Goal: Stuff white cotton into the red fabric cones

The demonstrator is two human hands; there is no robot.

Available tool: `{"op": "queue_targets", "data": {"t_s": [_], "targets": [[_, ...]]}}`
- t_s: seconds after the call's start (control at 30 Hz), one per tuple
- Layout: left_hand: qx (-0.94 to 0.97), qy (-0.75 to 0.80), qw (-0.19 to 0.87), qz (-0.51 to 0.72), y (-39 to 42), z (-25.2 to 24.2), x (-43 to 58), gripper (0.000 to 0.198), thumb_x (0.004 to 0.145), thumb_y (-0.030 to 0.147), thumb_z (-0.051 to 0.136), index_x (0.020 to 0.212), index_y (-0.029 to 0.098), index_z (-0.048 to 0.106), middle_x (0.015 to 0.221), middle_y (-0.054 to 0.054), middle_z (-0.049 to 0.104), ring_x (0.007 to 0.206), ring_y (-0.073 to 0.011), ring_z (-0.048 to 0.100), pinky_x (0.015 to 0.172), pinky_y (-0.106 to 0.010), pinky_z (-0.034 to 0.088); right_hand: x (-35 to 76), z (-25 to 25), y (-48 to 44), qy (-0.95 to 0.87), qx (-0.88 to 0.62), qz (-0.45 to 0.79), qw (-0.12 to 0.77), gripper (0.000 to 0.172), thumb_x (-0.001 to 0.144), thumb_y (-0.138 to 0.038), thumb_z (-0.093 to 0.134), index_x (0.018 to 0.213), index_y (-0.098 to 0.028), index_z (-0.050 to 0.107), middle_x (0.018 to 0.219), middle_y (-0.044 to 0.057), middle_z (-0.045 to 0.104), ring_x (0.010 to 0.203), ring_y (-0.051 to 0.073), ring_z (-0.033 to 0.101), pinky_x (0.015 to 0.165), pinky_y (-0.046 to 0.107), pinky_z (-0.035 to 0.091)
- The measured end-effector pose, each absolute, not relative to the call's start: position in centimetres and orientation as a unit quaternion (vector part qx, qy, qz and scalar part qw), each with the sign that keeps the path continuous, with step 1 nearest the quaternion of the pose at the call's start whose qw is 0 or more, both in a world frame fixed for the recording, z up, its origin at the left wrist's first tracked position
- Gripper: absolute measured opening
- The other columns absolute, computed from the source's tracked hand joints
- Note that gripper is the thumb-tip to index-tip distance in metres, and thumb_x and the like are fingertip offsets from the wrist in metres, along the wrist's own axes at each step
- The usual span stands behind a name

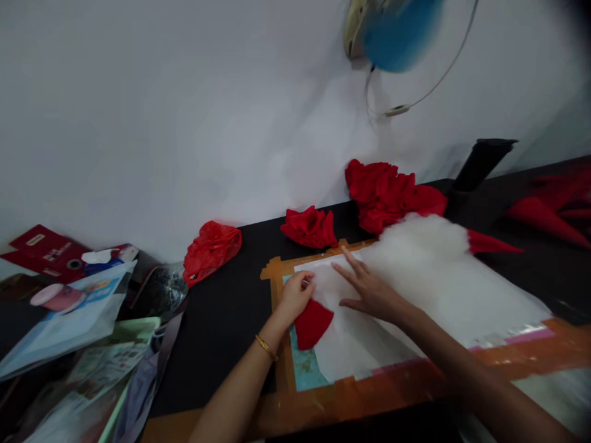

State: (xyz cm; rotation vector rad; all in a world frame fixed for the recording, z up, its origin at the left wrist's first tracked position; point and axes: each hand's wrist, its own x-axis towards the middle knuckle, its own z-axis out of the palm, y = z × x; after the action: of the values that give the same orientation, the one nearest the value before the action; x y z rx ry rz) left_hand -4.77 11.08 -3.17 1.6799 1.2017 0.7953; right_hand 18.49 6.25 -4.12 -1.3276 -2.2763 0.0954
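My left hand (296,296) is closed in a pinch at the left end of the white sheet (360,347). Whatever is between its fingertips is too small to make out. Just below that hand lies a flat red felt-like piece (314,325), curved along one edge. My right hand (367,286) hovers over or rests on the sheet with fingers spread, holding nothing. To its right sits a fluffy white heap of stuffing (418,252), with a red pointed cloth piece (494,242) sticking out behind it.
Orange tape (318,406) frames the work mat on a black table (221,332). Gathered red cloth bundles (392,194) and a red plastic bag (212,249) line the wall. A green bin (117,406) and a pink-white spool (58,297) are at left. Above, a blue fan (401,34) is blurred.
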Motion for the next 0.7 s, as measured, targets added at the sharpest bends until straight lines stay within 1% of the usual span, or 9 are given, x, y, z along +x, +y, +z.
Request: {"op": "queue_targets", "data": {"t_s": [0.03,0.1,0.2,0.3,0.4,0.47,0.57,0.63,0.7], "targets": [[0.673,0.482,0.458,0.325,10.6,-3.6,-3.9,0.019,0.079,0.012,0.057,0.097,0.017,0.062,0.082,-0.002,0.066,0.068,-0.0133,0.059,0.065,-0.026,0.048,17.7,-4.6,6.4,-0.852,-0.471,0.017,0.227,0.091,0.077,-0.034,0.076,0.152,-0.026,0.026,0.164,0.015,0.003,0.137,0.039,0.038,0.095,0.051,0.052],[0.661,0.470,0.484,0.328,9.6,-4.3,-2.3,0.020,0.082,0.013,0.051,0.099,0.018,0.060,0.083,-0.003,0.067,0.068,-0.0138,0.062,0.062,-0.025,0.049,16.5,-5.9,6.5,-0.867,-0.455,-0.009,0.203,0.088,0.076,-0.033,0.078,0.150,-0.026,0.031,0.163,0.015,0.010,0.128,0.038,0.048,0.088,0.048,0.056],[0.652,0.450,0.517,0.324,8.1,-4.6,-1.1,0.024,0.085,0.014,0.047,0.106,0.018,0.059,0.088,-0.005,0.070,0.072,-0.0154,0.066,0.065,-0.026,0.052,15.7,-7.7,6.6,-0.851,-0.479,0.011,0.213,0.069,0.083,-0.034,0.070,0.145,-0.026,0.041,0.155,0.016,0.033,0.120,0.033,0.053,0.083,0.044,0.057],[0.650,0.452,0.514,0.330,6.9,-3.5,-2.4,0.033,0.087,0.015,0.045,0.118,0.018,0.054,0.097,-0.008,0.072,0.081,-0.0178,0.067,0.074,-0.031,0.053,16.2,-8.5,7.0,-0.822,-0.513,0.085,0.231,0.044,0.087,-0.024,0.061,0.131,-0.026,0.056,0.129,0.014,0.058,0.113,0.029,0.057,0.076,0.036,0.057],[0.728,0.463,0.393,0.316,5.4,-1.9,-5.2,0.032,0.087,0.017,0.050,0.117,0.019,0.057,0.101,-0.008,0.070,0.093,-0.0215,0.063,0.087,-0.039,0.049,17.2,-8.3,7.9,-0.809,-0.514,0.130,0.254,0.036,0.081,-0.008,0.056,0.112,-0.024,0.067,0.109,0.009,0.067,0.099,0.022,0.063,0.076,0.031,0.055],[0.803,0.444,0.295,0.266,4.0,-1.4,-7.1,0.026,0.084,0.019,0.056,0.109,0.021,0.061,0.104,-0.008,0.066,0.101,-0.0244,0.059,0.092,-0.042,0.047,17.6,-7.7,8.2,-0.789,-0.520,0.156,0.287,0.033,0.079,-0.006,0.052,0.104,-0.021,0.069,0.104,0.008,0.069,0.093,0.021,0.065,0.079,0.031,0.054],[0.855,0.442,0.196,0.186,1.8,-2.1,-8.7,0.038,0.077,0.019,0.063,0.115,0.020,0.059,0.112,-0.010,0.059,0.105,-0.0277,0.054,0.092,-0.045,0.047,17.6,-6.3,7.5,-0.738,-0.546,0.184,0.350,0.026,0.088,-0.017,0.046,0.103,-0.017,0.067,0.101,0.009,0.071,0.090,0.022,0.066,0.080,0.034,0.054],[0.864,0.457,0.148,0.151,1.1,-3.1,-8.8,0.048,0.074,0.015,0.062,0.122,0.018,0.056,0.114,-0.012,0.057,0.105,-0.0290,0.053,0.092,-0.046,0.047,17.2,-5.3,6.1,-0.693,-0.561,0.228,0.392,0.030,0.094,-0.028,0.041,0.107,-0.017,0.067,0.096,0.009,0.073,0.081,0.022,0.068,0.070,0.033,0.056],[0.862,0.470,0.124,0.140,1.1,-3.9,-8.3,0.048,0.075,0.012,0.058,0.123,0.016,0.056,0.113,-0.013,0.058,0.104,-0.0293,0.054,0.091,-0.047,0.048,16.6,-4.3,4.2,-0.646,-0.561,0.290,0.428,0.033,0.094,-0.037,0.043,0.106,-0.019,0.068,0.089,0.007,0.075,0.070,0.021,0.068,0.059,0.030,0.054]]}}
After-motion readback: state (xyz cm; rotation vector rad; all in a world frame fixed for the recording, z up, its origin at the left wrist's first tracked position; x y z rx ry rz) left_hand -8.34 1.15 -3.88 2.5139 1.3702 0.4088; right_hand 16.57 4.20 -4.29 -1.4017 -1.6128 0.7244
